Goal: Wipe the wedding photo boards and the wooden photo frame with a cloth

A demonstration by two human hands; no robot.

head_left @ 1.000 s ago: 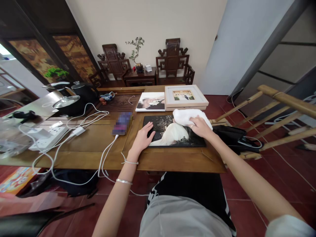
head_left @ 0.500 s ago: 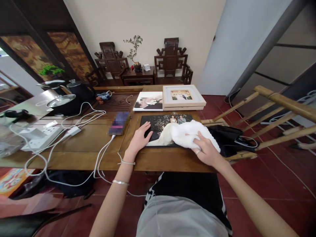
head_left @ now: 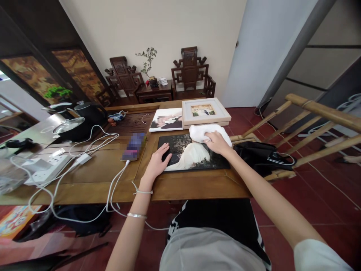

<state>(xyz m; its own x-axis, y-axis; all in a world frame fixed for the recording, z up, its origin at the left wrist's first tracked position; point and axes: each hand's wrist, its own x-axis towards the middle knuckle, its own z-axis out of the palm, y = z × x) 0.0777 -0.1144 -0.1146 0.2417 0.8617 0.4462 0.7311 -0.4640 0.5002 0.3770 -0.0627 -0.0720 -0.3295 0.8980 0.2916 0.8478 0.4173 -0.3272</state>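
A dark wedding photo panel (head_left: 194, 156) with a pale gown lies flat near the front edge of the wooden table. My left hand (head_left: 158, 160) rests on its left edge, fingers stretched out and holding nothing. On the panel's upper right part, my right hand (head_left: 216, 142) grips a fluffy white cloth (head_left: 199, 132) and presses it down. The cloth covers the far right corner of the photo. Just beyond the panel are a white-edged photo print (head_left: 166, 119) and a pale wooden picture frame (head_left: 207, 118), side by side.
Left on the table (head_left: 93, 177) are a phone (head_left: 134, 146) on a charging cable, a white power strip (head_left: 47, 169), tangled white cables and a black kettle (head_left: 88, 113). A bamboo chair (head_left: 310, 107) with a black bag (head_left: 255, 156) stands at the right.
My right hand has moved the white cloth away from me, from the panel's lower right to its far right edge, uncovering the gown. My left hand stays on the panel's left edge.
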